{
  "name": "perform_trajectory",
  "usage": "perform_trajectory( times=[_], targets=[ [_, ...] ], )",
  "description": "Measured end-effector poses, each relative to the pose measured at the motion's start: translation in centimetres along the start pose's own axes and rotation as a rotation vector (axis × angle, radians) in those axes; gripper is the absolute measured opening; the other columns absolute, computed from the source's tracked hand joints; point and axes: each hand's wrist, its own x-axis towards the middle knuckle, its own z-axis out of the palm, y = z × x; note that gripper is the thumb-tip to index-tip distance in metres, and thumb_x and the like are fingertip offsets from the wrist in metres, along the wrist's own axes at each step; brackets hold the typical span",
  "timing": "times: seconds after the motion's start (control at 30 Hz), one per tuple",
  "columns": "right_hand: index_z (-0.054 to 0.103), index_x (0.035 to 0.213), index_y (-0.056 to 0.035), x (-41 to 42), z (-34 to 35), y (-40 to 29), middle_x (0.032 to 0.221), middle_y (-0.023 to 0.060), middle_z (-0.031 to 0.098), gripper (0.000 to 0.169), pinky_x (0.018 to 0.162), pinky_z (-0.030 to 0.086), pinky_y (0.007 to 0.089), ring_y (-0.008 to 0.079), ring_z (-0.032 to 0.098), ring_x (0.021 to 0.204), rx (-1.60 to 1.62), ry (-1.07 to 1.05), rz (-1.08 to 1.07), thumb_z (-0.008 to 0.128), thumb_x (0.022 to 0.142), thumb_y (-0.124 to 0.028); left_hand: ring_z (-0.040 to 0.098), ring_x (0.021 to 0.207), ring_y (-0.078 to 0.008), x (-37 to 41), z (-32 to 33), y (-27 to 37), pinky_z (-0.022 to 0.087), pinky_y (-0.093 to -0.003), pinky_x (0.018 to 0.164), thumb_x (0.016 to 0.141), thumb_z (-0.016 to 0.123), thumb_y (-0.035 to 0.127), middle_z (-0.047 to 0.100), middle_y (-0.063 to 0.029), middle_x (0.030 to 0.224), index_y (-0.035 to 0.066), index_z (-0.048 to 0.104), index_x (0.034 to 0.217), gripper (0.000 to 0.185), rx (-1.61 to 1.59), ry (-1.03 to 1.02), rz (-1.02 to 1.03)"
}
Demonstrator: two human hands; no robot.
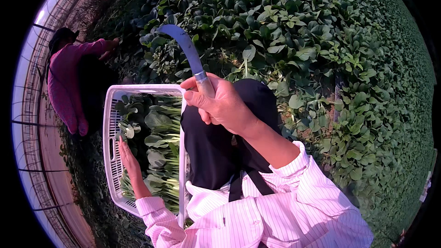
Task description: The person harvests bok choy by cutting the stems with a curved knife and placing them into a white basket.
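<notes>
My right hand [218, 101] is closed around the handle of a sickle [187, 48], whose curved blade points up and left over the plants. A white plastic crate [182, 165] stands at my left side, beside my knee. Rows of cut leafy greens [165, 144] with pale stems lie in it. My left hand [129, 156] reaches into the crate near its far wall, fingers extended beside a small bunch of greens [129, 129]. Whether it touches the bunch or grips anything cannot be told.
Dense leafy green plants [293, 24] grow in front and to the right. At the left a person in a pink top [65, 82] bends over the plants. Beyond runs a greenhouse wall [34, 110] with a metal frame. A dark pipe or hose [338, 93] lies among the plants.
</notes>
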Motion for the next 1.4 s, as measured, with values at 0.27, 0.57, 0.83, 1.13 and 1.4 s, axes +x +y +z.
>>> perform_trajectory(
  times=[0.27, 0.57, 0.83, 1.13, 1.4],
  targets=[
    [0.055, 0.109, -0.0022, -9.9, -15.0, -8.7, 0.079, 0.0004, 0.056, 0.026, 0.043, 0.031, 0.0184, 0.0034, 0.039, 0.049, 0.066, 0.717, -0.742, 0.056, 0.094, -0.023, 0.019, 0.14, -0.0323, 0.2, 12.1, 8.3, 0.018, -0.0397, 0.112, 0.099, 0.039, 0.029, 0.03, -0.0169, 0.147, 0.011, 0.04, 0.139, 0.045, 0.244, -0.451, 0.396],
    [0.052, 0.108, -0.003, -12.5, -23.5, 0.7, 0.079, 0.0002, 0.049, 0.026, 0.044, 0.035, 0.0202, 0.0048, 0.043, 0.053, 0.069, 1.087, -0.238, 0.058, 0.093, -0.024, 0.033, 0.132, -0.0338, -1.9, 17.1, 7.0, 0.024, -0.0415, 0.111, 0.083, 0.057, 0.014, 0.032, -0.0159, 0.146, 0.005, 0.036, 0.139, 0.06, 0.245, -0.528, 0.403],
    [0.05, 0.117, -0.0045, -5.5, -25.8, 8.1, 0.078, 0.0005, 0.051, 0.04, 0.042, 0.034, 0.0188, 0.0038, 0.042, 0.05, -0.183, 0.721, 0.313, 0.05, 0.095, -0.038, 0.029, 0.134, -0.0401, 0.1, 16.4, 8.4, 0.024, -0.0481, 0.109, 0.094, 0.047, 0.017, 0.027, -0.0228, 0.146, 0.007, 0.036, 0.139, 0.048, 0.518, -0.436, 0.591],
    [0.043, 0.136, -0.0076, 5.0, -28.7, 15.7, 0.078, 0.0009, 0.055, 0.045, 0.05, 0.041, 0.0218, 0.0055, 0.045, 0.052, -0.314, 0.443, 0.536, 0.045, 0.098, -0.032, 0.045, 0.125, -0.0266, 17.2, 32.8, 18.3, 0.029, -0.0449, 0.109, 0.085, 0.061, 0.015, 0.054, -0.0095, 0.129, 0.009, 0.053, 0.124, 0.041, 0.595, -0.838, 1.024],
    [0.043, 0.136, -0.0097, 14.6, -28.8, 20.1, 0.11, 0.013, 0.061, 0.044, 0.087, 0.045, 0.0318, 0.0224, 0.06, 0.098, -0.457, 0.274, 0.577, 0.045, 0.097, -0.03, 0.037, 0.131, -0.0289, 24.1, 43.2, 10.0, 0.021, -0.0453, 0.112, 0.075, 0.07, 0.035, 0.041, -0.0151, 0.139, 0.004, 0.041, 0.135, 0.074, 1.131, -0.954, 0.924]
  ],
)
